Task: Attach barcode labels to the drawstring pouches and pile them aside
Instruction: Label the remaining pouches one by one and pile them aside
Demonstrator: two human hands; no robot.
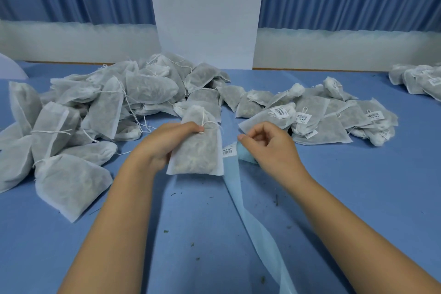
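Pouch (195,148), unlabelled, is gripped by left hand (164,141) over worktop (358,186); label strip (236,184) is pinched by right hand (269,148). Labelled pile (322,119) is judged smaller than unlabelled heap (107,107).

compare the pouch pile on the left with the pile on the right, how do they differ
Labels: the right pile shows white barcode labels on several pouches; the left pile shows none.
Size: the left pile is bigger and heaped higher; the right pile is smaller and lies flatter.
Shared: both are white drawstring pouches with dark filling, lying on the blue table.
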